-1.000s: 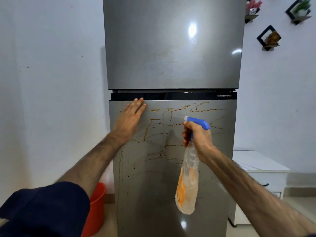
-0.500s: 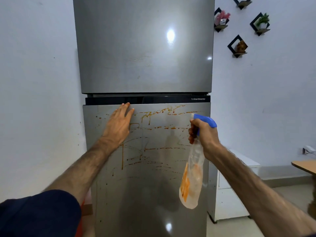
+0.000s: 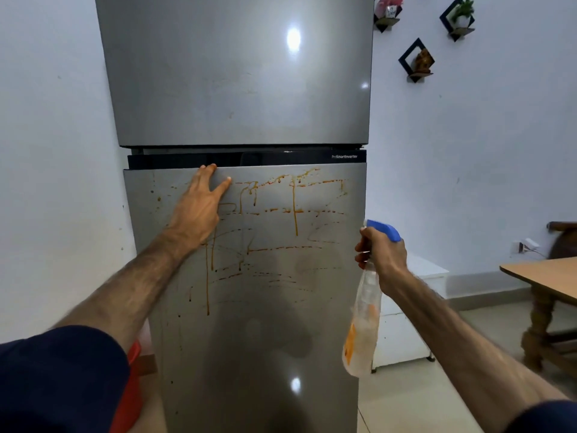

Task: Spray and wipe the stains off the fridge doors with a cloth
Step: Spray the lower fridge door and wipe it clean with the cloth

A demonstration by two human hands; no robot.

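Observation:
A grey two-door fridge fills the middle of the view. Its lower door (image 3: 281,339) carries orange-brown streaks and drips (image 3: 293,210) across the upper half. The upper door (image 3: 237,82) shows only faint marks. My left hand (image 3: 199,207) lies flat on the lower door near its top left, with the fingertips at the door's top edge. My right hand (image 3: 382,250) grips the neck of a clear spray bottle (image 3: 362,326) with a blue trigger head, held by the door's right edge. No cloth is in view.
A red bucket (image 3: 131,389) stands on the floor left of the fridge. A low white cabinet (image 3: 406,317) sits right of it. A wooden table (image 3: 543,276) juts in at the far right. Small black shelves (image 3: 416,60) hang on the wall.
My right hand has carried the bottle rightwards to the door's edge. My left hand has slid up, fingertips now on the door's top edge. The stains have run further down.

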